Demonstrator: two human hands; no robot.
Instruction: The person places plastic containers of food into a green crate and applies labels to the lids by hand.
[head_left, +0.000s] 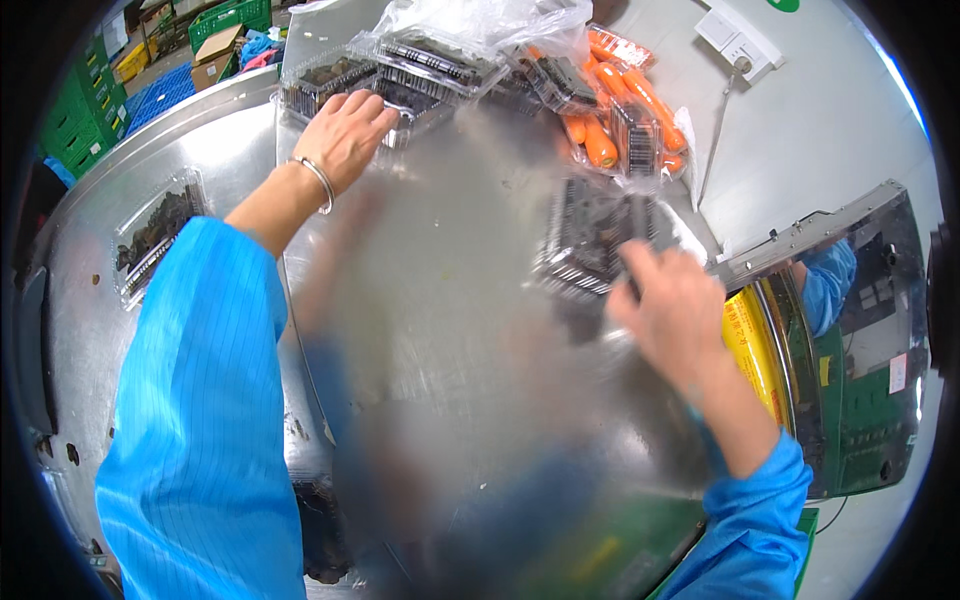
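Observation:
My left hand (349, 131), with a metal bangle at its wrist, reaches to the clear plastic boxes (330, 75) of dark contents at the back left. Its fingertips lie over a box edge; a firm grip cannot be made out. My right hand (667, 300) is blurred at the near right corner of a clear plastic box (596, 229) with dark contents. Its thumb and forefinger are close to that box, and whether they hold it is unclear. More boxes (559, 79) lie at the back, beside and on bagged carrots (637, 90). Another clear box (161, 225) sits on the steel surface at left.
A steel table (420, 300) spans the middle. At right stands a machine with a dark glossy panel (870, 360) and a roll of yellow film (750, 352). Crumpled clear plastic (487, 22) lies behind the boxes. Green crates (82, 112) are stacked at far left.

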